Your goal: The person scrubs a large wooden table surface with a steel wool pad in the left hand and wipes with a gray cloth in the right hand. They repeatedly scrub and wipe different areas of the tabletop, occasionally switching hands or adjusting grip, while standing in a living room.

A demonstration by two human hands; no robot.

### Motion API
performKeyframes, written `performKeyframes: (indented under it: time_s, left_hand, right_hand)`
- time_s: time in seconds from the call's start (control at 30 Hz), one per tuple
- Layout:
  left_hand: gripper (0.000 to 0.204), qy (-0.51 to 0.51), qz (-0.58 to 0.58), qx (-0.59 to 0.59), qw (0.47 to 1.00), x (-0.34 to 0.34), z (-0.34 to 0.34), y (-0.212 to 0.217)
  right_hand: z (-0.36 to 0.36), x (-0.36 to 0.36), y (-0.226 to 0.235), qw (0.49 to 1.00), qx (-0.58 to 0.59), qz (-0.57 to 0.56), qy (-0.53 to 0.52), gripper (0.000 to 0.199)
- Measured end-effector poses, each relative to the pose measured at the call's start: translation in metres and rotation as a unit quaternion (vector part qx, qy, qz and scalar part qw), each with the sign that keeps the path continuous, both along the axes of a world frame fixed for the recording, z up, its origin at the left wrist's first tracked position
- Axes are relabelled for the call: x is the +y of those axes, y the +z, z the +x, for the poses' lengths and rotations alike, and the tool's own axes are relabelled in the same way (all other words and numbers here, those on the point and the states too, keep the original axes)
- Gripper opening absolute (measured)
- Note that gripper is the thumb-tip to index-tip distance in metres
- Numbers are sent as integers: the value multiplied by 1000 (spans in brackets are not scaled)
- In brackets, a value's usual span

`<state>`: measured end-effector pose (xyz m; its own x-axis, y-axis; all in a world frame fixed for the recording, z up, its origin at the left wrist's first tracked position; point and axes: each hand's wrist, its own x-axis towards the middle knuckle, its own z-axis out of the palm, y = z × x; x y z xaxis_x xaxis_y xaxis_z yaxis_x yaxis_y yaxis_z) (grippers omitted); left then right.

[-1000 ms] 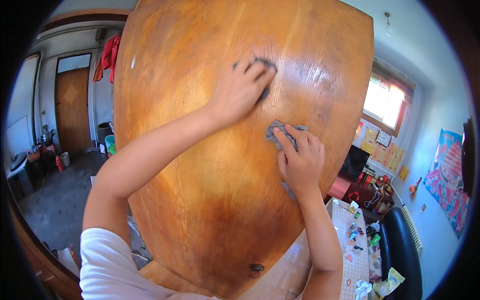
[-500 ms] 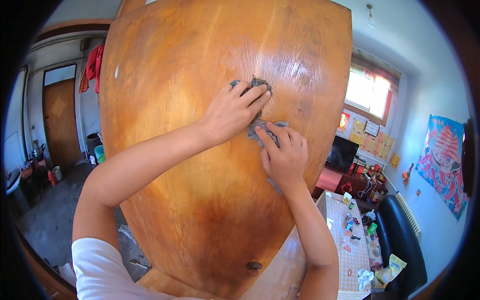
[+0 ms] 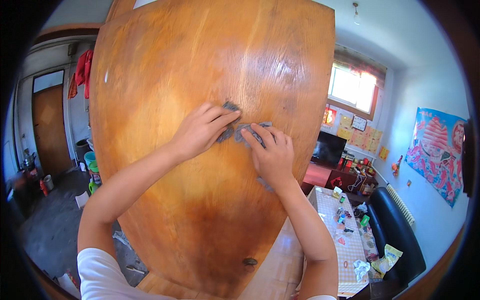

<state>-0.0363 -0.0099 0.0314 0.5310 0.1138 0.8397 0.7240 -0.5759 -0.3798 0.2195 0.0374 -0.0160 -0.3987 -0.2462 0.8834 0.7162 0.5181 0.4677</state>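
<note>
A large brown wooden door (image 3: 175, 210) with a glossy, streaky grain fills the middle of the view. My left hand (image 3: 200, 129) is closed over a dark grey scouring pad, which looks like steel wool (image 3: 230, 106), and presses it against the wood. Just right of it, my right hand (image 3: 272, 157) holds a crumpled grey cloth (image 3: 245, 134) flat to the door; a loose end of the cloth shows below the wrist side. The two hands are close together but apart. Both palms are hidden. A round dark knob (image 3: 249, 261) sits low on the door.
To the right stands a table (image 3: 345, 250) with a checked cover and small items, beside a black sofa (image 3: 400, 235). A television (image 3: 329, 148) is behind them. At left are another door (image 3: 52, 125), buckets (image 3: 90, 159) and a dark floor with scattered things.
My left hand has slid the scouring pad down and to the left over the door. My right hand stays at nearly the same place on the wood with the cloth. The view has shifted slightly.
</note>
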Motion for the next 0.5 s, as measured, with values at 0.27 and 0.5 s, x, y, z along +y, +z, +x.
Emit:
performKeyframes:
  time_s: [0.27, 0.5]
  left_hand:
    - [50, -113, -222, -203, 947, -57, -14, -125]
    - [44, -97, -274, -213, 933, -79, -21, -204]
  right_hand:
    - [0, -4, 57, 999, -31, -25, -1, 52]
    - [22, 3, 228, 989, 76, 63, -107, 42]
